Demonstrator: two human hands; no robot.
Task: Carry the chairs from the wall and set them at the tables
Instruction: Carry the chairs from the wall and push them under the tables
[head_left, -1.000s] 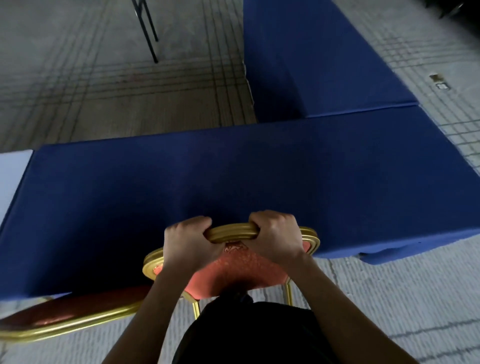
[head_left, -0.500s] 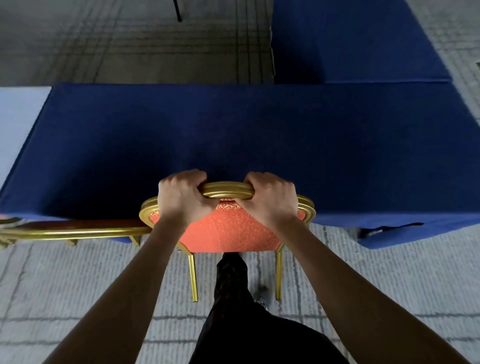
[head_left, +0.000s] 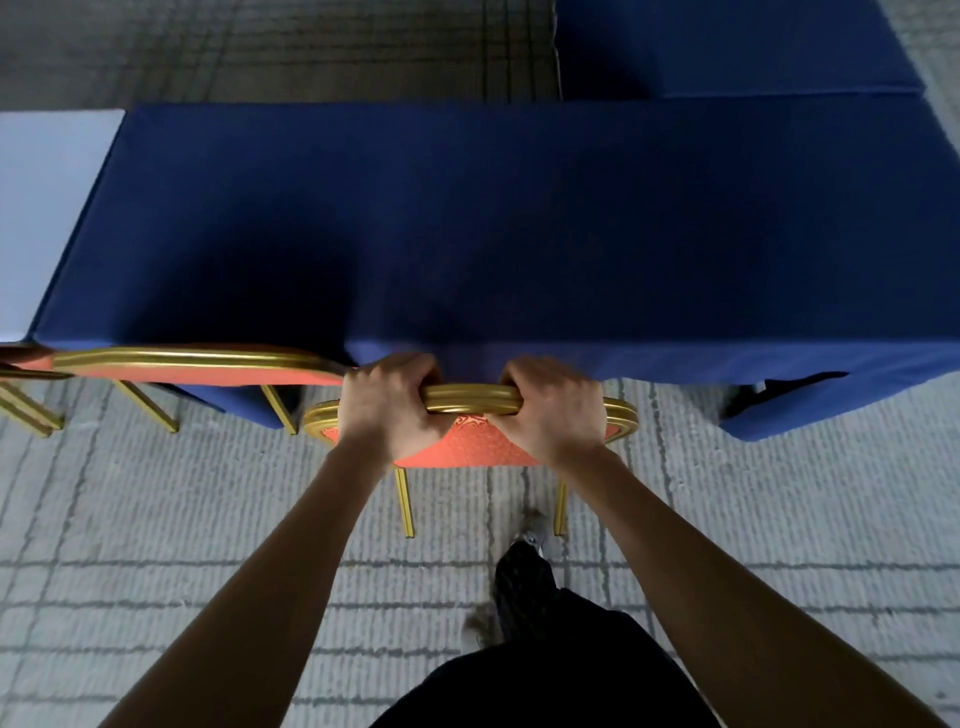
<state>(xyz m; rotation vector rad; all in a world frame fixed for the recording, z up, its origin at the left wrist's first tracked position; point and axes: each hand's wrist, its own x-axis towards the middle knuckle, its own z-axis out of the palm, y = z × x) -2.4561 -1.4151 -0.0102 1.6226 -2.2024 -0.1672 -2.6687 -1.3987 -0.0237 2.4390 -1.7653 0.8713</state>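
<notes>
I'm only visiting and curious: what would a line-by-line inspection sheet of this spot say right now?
Surface: blue-clothed table, cloth hanging over its near edge.
Job's things: red-and-gold chair backed up to that edge; second chair beside it on the left.
Clutter: nothing seen.
Grippers: left hand and right hand both grip the chair's gold top rail.
Cables: nothing seen.
Surroundings: grey patterned carpet; white table far left; another blue table behind.

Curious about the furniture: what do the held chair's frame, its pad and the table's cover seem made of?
Frame: probably gold-painted metal, glossy and ridged. Pad: red fabric, seemingly, with a pattern. Cover: matte blue cloth, hanging in folds.
</notes>
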